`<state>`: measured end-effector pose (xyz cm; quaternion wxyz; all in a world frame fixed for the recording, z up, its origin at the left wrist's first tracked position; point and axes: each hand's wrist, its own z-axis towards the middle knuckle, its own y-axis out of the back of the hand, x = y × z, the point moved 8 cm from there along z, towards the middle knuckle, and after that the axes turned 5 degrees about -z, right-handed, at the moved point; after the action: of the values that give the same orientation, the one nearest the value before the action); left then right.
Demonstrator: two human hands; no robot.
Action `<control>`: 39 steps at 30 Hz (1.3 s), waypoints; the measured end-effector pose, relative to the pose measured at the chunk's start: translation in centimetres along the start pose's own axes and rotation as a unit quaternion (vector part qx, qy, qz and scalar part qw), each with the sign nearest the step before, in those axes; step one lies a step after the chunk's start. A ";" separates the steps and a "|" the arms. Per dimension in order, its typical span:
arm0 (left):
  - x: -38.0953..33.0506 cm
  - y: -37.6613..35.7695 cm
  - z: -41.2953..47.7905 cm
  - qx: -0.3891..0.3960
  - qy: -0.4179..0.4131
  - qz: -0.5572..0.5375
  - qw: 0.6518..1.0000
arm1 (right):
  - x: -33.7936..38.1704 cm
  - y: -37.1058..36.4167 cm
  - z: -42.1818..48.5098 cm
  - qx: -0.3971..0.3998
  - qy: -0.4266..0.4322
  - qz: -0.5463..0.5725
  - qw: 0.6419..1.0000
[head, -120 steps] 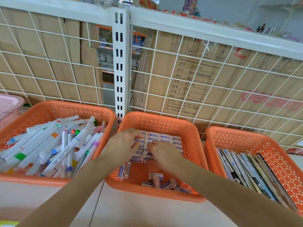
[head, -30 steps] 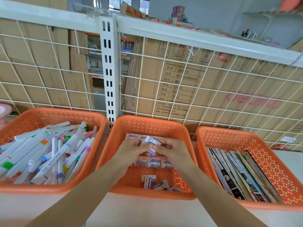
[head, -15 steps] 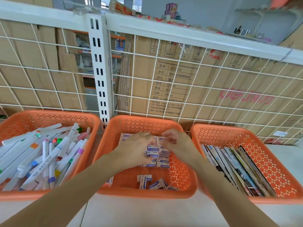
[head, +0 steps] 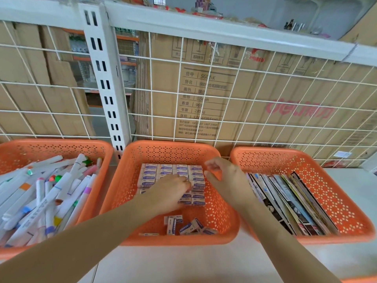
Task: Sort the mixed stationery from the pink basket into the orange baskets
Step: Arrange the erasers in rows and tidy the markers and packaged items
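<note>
- Head view: your left hand [head: 169, 194] lies palm down, fingers flat, on the packed erasers [head: 163, 170] in the middle orange basket [head: 130, 180]
- Your right hand [head: 228, 180] hangs just beside those rows, fingers curled but blurred; I cannot tell whether it holds anything
- Loose erasers [head: 183, 224] lie by the near wall
- Markers [head: 51, 190] fill the left orange basket [head: 51, 148], booklets [head: 285, 201] the right orange basket [head: 326, 180]

On the worktop [head: 193, 262], side by side before a wire grid [head: 224, 94] with cartons [head: 204, 88] behind it: markers [head: 51, 190] in the left basket [head: 61, 142], erasers [head: 169, 172] in the middle basket [head: 173, 145], booklets [head: 295, 201] in the right basket [head: 285, 153].
</note>
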<state>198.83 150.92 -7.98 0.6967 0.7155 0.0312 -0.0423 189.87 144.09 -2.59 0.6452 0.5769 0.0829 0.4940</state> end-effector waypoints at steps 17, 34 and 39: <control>0.6 0.0 -0.4 0.037 -0.007 -0.088 0.995 | 0.1 -1.1 -0.5 -0.012 0.018 0.011 1.000; 0.1 -2.9 -3.2 0.223 -0.010 -0.121 0.967 | -0.4 -1.7 -0.7 -0.008 0.023 -0.006 1.000; 0.5 -3.2 -2.9 0.199 -0.006 -0.133 0.971 | -0.4 -1.8 -0.6 -0.003 0.029 -0.008 1.000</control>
<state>199.03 153.91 -11.10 0.5282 0.8291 0.1129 -0.1443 190.22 144.49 -4.48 0.6486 0.5596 0.1045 0.5053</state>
